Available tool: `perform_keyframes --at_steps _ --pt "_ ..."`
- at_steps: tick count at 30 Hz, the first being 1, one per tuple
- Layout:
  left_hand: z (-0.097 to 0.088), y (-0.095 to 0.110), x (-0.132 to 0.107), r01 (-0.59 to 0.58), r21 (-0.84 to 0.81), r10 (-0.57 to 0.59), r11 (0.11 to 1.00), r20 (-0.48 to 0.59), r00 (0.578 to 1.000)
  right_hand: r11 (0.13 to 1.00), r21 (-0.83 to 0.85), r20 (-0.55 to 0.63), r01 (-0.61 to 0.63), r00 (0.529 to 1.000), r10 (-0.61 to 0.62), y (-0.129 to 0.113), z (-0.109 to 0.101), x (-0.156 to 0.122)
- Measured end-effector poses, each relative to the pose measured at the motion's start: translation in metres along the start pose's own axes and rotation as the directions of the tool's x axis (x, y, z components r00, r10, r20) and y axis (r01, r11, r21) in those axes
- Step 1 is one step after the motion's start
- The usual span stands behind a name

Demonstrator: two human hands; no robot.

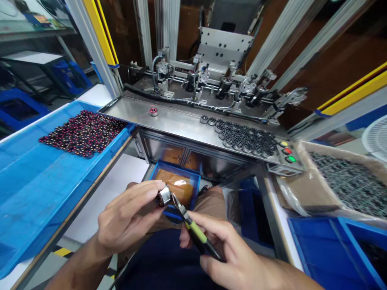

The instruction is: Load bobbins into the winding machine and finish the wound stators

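Note:
My left hand (pixel 127 219) pinches a small round metal part (pixel 164 196) with copper windings between thumb and fingers, low in the centre. My right hand (pixel 223 247) grips small pliers (pixel 193 229) with yellow-green and black handles. The plier tips touch the right side of the metal part. Both hands hover over my lap, above a small blue bin (pixel 177 187) lined with brown material.
A blue tray (pixel 36 177) on the left holds many wound parts (pixel 83 133). The steel shelf (pixel 178 121) carries black ring parts (pixel 244 139), one lone wound part (pixel 153 110) and coloured buttons (pixel 287 151). The machine stands behind. A lined box of black parts (pixel 347 181) sits right.

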State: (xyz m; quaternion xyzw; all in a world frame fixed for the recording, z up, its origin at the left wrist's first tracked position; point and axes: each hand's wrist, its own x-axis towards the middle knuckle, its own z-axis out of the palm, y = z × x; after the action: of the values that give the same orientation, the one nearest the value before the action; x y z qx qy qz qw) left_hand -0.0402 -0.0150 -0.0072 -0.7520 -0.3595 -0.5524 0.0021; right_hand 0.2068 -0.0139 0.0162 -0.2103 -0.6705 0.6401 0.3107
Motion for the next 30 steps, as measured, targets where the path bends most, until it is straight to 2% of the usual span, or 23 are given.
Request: perform_keyframes --at_steps 7,16,21,23,26,28,30 --pt "0.001 0.0 0.002 -0.02 -0.071 0.021 0.997 0.012 1.0 0.998 0.049 0.015 -0.045 0.999 0.044 0.0 0.002 0.004" --pt "-0.001 0.003 0.003 0.007 -0.033 -0.006 0.999 0.01 1.0 0.99 0.078 -0.01 -0.119 0.993 0.12 0.002 0.004 0.005" --pt "-0.001 0.003 0.003 0.011 -0.018 -0.01 1.0 0.026 1.0 0.976 -0.134 -0.056 -0.171 0.985 0.165 0.003 0.002 0.008" --pt "0.0 0.002 0.001 0.021 -0.001 -0.021 1.0 0.005 1.0 0.973 -0.136 -0.102 -0.187 0.98 0.174 0.004 0.0 0.006" --pt "0.002 -0.001 -0.006 0.149 -0.036 -0.149 0.988 0.005 0.989 0.98 -0.051 -0.165 -0.191 0.97 0.181 0.007 -0.004 0.001" --pt "0.005 -0.003 -0.01 0.258 -0.121 -0.261 0.959 -0.011 0.965 0.983 -0.021 -0.179 -0.182 0.968 0.176 0.009 -0.008 -0.001" --pt "0.009 -0.004 -0.012 0.314 -0.223 -0.334 0.923 -0.059 0.941 0.984 -0.006 -0.184 -0.177 0.968 0.173 0.01 -0.01 -0.002"
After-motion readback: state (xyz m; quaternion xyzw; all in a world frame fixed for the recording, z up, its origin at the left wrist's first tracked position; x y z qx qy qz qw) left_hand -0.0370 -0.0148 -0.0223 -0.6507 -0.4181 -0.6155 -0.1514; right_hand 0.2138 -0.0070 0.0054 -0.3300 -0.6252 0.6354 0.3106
